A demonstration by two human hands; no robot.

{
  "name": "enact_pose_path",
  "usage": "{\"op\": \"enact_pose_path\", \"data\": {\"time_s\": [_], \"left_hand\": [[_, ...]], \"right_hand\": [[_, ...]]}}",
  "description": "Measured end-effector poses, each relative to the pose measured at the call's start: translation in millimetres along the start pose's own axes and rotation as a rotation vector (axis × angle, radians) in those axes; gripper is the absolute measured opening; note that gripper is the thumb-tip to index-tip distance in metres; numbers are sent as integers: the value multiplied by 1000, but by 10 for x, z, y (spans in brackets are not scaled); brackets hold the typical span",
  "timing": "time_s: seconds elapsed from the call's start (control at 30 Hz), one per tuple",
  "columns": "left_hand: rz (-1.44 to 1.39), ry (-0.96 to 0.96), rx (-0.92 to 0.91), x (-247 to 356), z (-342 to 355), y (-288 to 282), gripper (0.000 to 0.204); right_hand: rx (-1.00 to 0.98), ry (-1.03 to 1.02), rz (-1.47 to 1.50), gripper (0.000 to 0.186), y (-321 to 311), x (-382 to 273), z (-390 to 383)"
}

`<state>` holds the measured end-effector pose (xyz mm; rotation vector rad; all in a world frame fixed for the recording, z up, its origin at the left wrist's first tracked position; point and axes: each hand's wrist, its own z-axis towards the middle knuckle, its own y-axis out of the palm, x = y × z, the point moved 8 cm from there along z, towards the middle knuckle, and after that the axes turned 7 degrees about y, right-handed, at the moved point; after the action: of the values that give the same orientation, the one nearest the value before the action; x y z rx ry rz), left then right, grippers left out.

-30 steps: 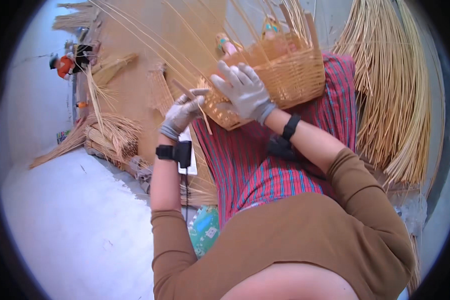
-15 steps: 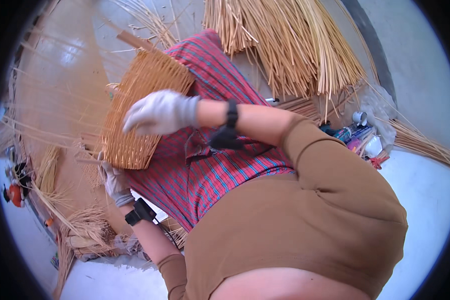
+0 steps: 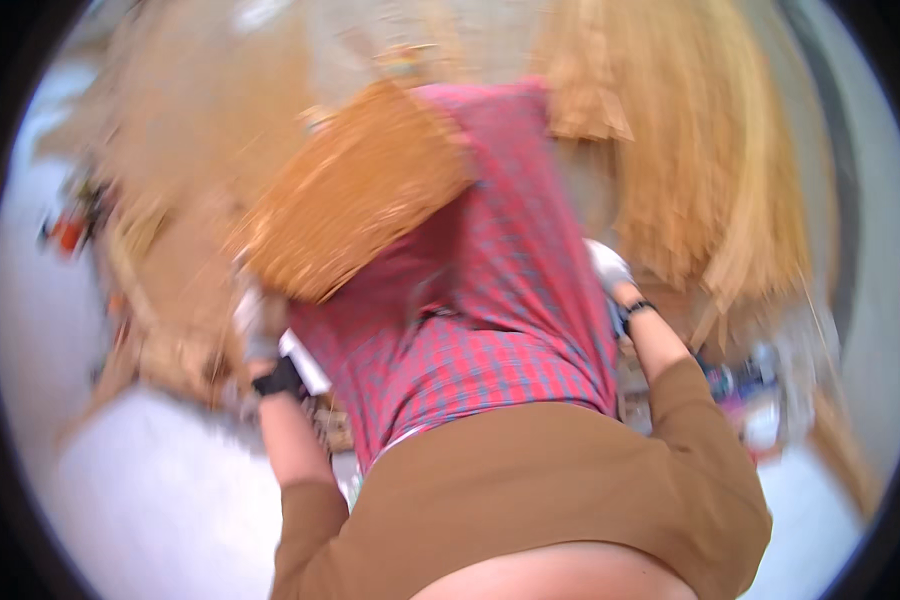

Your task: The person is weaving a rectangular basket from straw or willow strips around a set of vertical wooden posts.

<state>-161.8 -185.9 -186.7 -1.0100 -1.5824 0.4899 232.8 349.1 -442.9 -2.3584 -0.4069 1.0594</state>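
Observation:
A tan woven wicker panel, perhaps the side of a basket, rests tilted over my lap on a red and blue checked cloth. At its lower left corner, my left hand in a pale glove is closed on the edge; blur softens the fingers. My right hand, also gloved, is down at the right side of the cloth, apart from the panel. Its fingers are smeared by motion and partly hidden, so what it touches is unclear.
A large spread of long cane strips lies at the far right. Small tools and plastic items are on the floor to the right. More cane bundles lie on the left, with an orange item beyond them.
My right hand has left the front of the panel and dropped to the right side of my lap. My left hand stays at the corner. The whole view has swung and blurred.

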Motion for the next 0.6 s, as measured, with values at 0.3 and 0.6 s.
{"op": "enact_pose_path", "data": {"time_s": [0.3, 0.6], "left_hand": [[-1009, 182, 120, 817, -492, 79, 37], [-946, 202, 186, 581, -187, 52, 52]], "right_hand": [[-230, 80, -325, 42, 710, 609, 195], [-92, 86, 135, 44, -36, 51, -495]]}}
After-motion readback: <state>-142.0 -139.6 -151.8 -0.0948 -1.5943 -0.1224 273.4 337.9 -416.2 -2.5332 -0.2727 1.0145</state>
